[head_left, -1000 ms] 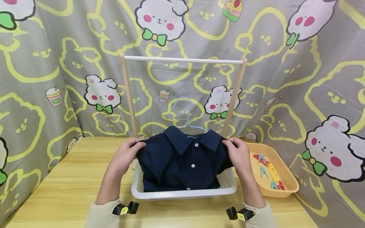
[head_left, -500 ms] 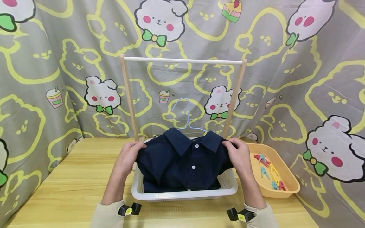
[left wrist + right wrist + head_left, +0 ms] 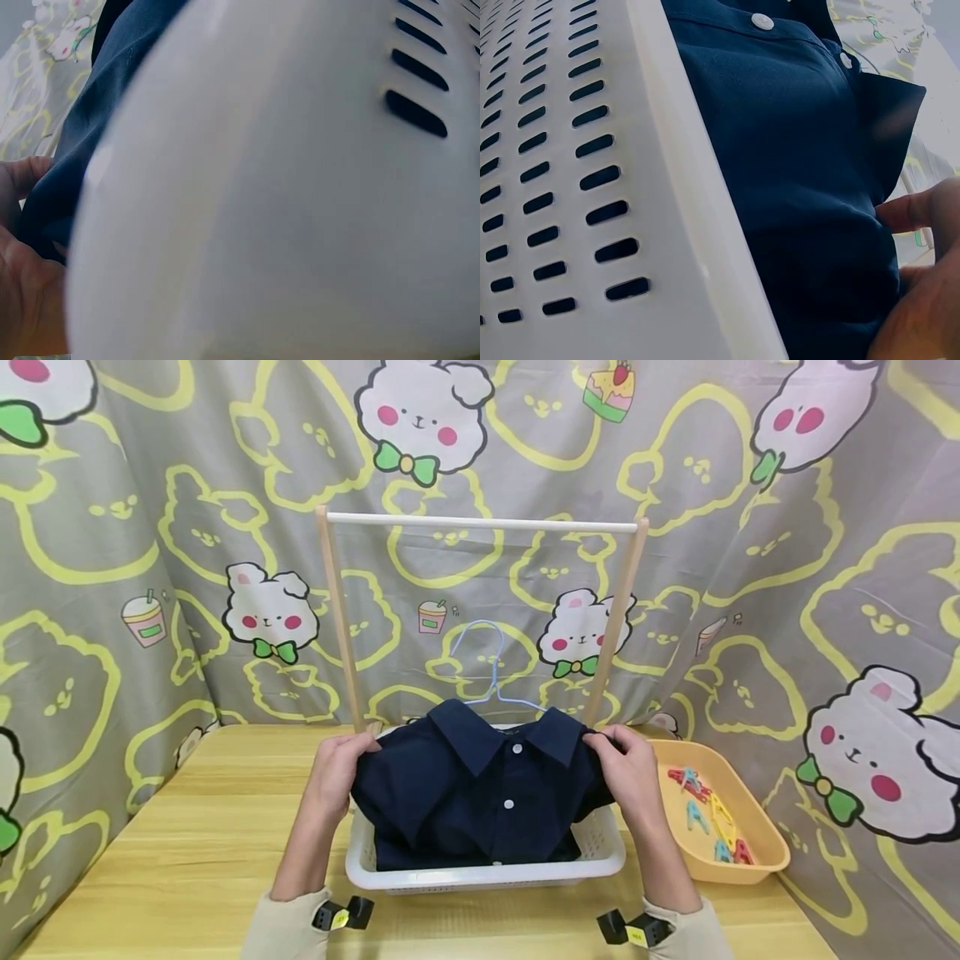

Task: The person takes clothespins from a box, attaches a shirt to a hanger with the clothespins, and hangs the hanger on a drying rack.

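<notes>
A basket [image 3: 487, 878] holding the shirt [image 3: 468, 793] stands left of the tray [image 3: 752, 806]

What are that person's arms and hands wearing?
The left hand and right hand are bare. Up the arms come plain beige sleeves. Each side has a small, boxy black camera with a yellow label.

The head camera looked forward and down over the counter [image 3: 187, 827]. The left wrist camera [image 3: 341, 917] and right wrist camera [image 3: 636, 935] sat low before the white basket [image 3: 487, 875], very close to its wall, facing toward the navy shirt [image 3: 457, 802], which all three views shared.
</notes>
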A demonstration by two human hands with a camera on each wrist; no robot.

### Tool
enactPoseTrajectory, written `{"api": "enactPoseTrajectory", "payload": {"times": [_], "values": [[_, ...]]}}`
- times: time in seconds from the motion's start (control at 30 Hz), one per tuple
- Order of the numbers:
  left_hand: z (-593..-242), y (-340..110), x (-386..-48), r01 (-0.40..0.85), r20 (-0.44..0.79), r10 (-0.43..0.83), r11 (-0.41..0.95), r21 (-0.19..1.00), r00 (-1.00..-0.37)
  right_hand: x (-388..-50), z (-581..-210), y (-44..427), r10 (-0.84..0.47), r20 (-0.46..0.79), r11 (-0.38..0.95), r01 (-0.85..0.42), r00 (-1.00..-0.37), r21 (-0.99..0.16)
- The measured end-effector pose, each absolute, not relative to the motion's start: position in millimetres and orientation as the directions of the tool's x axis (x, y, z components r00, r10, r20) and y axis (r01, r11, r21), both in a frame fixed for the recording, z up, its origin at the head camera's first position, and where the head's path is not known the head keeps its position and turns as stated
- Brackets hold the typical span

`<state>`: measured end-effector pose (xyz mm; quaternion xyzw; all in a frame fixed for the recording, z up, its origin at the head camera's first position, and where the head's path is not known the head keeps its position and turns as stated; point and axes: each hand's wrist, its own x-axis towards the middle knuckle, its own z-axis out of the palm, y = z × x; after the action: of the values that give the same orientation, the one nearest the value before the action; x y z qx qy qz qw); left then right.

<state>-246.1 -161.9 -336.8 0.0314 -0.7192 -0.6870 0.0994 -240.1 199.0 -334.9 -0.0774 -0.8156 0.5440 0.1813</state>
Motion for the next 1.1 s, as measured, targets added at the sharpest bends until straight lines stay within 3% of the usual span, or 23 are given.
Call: {"api": "enactPoseTrajectory", "payload": {"times": [0.3,0.57,0.83,1.1], "values": [[-339.3,-166.2,-247.0,0.108,0.119,-0.182,0.068,0.992,-0.976,-238.8,-334.5,202.3,0.265,0.229,0.407,-0.107,-0.937,-0.907],[-334.9,-170.0,-244.4,0.114,0.124,-0.189,0.063,0.991,-0.974,-238.5,-324.7,214.1,0.171,0.242,0.500,-0.127,-0.955,-0.857],[-334.0,-173.6,-242.2,0.129,0.133,-0.202,0.033,0.991,-0.970,-242.9,-306.9,243.7,0.156,0.375,0.654,-0.189,-0.914,-0.733],[-333.3,-175.4,-241.6,0.130,0.137,-0.219,0.045,0.990,-0.966,-262.5,-310.2,281.6,0.129,0.344,0.798,-0.109,-0.930,-0.593]]}}
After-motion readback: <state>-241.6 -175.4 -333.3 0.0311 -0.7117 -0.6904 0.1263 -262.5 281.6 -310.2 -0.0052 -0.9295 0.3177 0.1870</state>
